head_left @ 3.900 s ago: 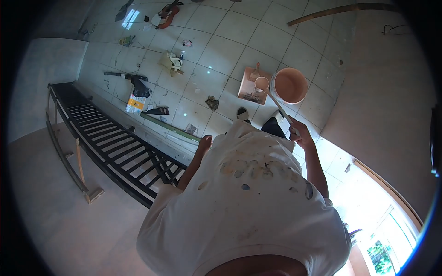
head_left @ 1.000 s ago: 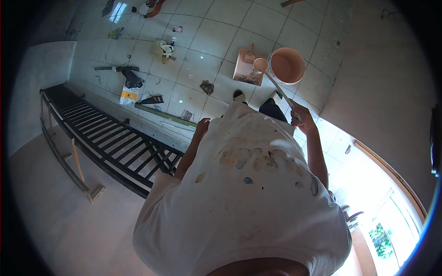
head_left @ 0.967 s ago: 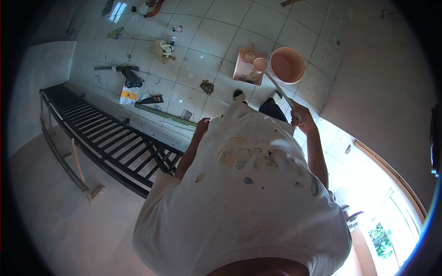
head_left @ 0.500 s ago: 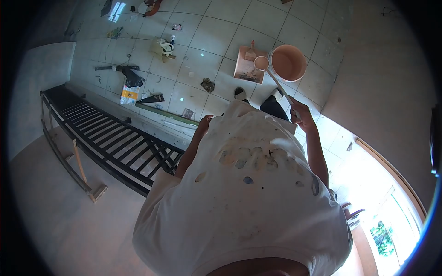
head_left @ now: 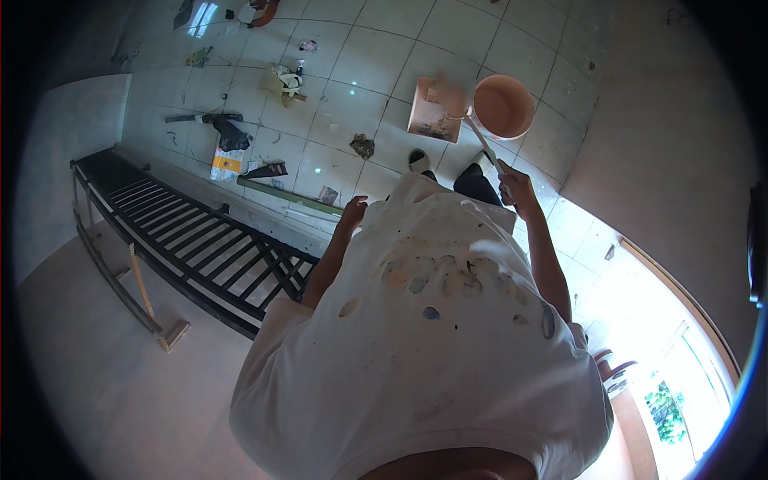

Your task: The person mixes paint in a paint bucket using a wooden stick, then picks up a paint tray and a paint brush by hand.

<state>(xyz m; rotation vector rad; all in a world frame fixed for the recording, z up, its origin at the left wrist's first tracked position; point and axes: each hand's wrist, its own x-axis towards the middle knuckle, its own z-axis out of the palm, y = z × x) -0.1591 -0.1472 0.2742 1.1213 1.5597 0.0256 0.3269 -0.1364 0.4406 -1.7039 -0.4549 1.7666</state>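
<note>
**Head view: right hand grips a long ladle over a bucket of pink paint**

Head view, looking down over the person's own paint-spotted white shirt [head_left: 432, 336]. The right hand [head_left: 516, 190] is closed in a fist around the lower end of a long-handled ladle [head_left: 480, 140]. The handle slants up and away from the hand; its cup end is blurred, just beside the rim of a round bucket [head_left: 502, 106] holding pink paint, on the side toward a flat pink tray [head_left: 426, 120]. The left hand [head_left: 353, 214] hangs at the shirt's edge with fingers curled loosely; it holds nothing that shows, and how far shut it is cannot be told.

The bucket and tray stand on the tiled floor [head_left: 360, 64], touching or nearly so. A shoe [head_left: 418, 160] shows just below the tray. Farther left lie a dark rag [head_left: 362, 146], a yellow and white bag [head_left: 224, 164], a dark tool [head_left: 210, 120] and a long green strip [head_left: 288, 198].

A black metal rack [head_left: 200, 248] with slats runs along the left, close to the left arm. A plain wall [head_left: 664, 152] closes the right side near the bucket; bare tiles lie open between the tray and the scattered things.
</note>
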